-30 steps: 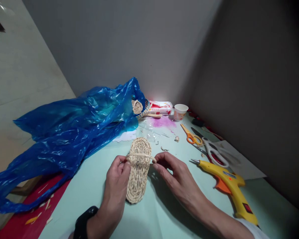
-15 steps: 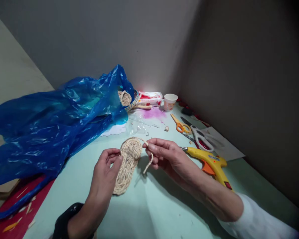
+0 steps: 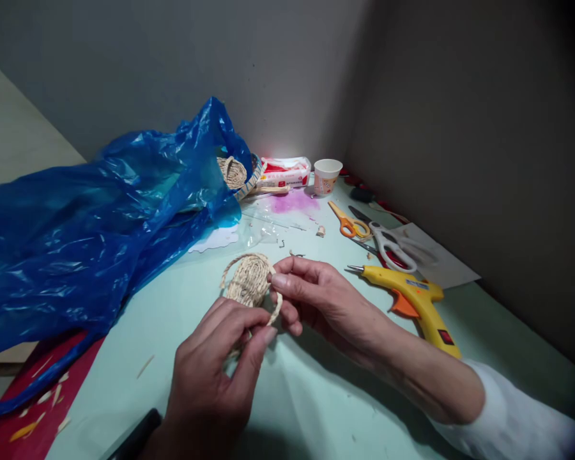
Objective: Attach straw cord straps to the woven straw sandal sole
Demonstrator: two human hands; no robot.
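A coiled, sole-shaped piece of straw braid point(image 3: 249, 281) lies on the pale green table, its near half hidden behind my left hand. From its far edge a loose braided cord point(image 3: 278, 305) curves down on the right. My right hand point(image 3: 306, 287) pinches this cord beside the coil with thumb and forefinger. Lower down, my left hand point(image 3: 225, 358) pinches the cord near its end between thumb and fingertip. Another stretch of the cord arcs off the coil at its far left.
To the right lie a yellow glue gun point(image 3: 407, 291), white-handled scissors point(image 3: 393, 248) and orange scissors point(image 3: 349, 223). A paper cup point(image 3: 326, 177) and a red-and-white pack point(image 3: 286, 172) stand at the back. A blue plastic bag point(image 3: 124, 211) partly covers a basket point(image 3: 252, 182) on the left.
My left hand has left the coil's left edge and moved right across it to grip the cord's end. The cord now stands looser at the coil's far left. The view has shifted slightly.
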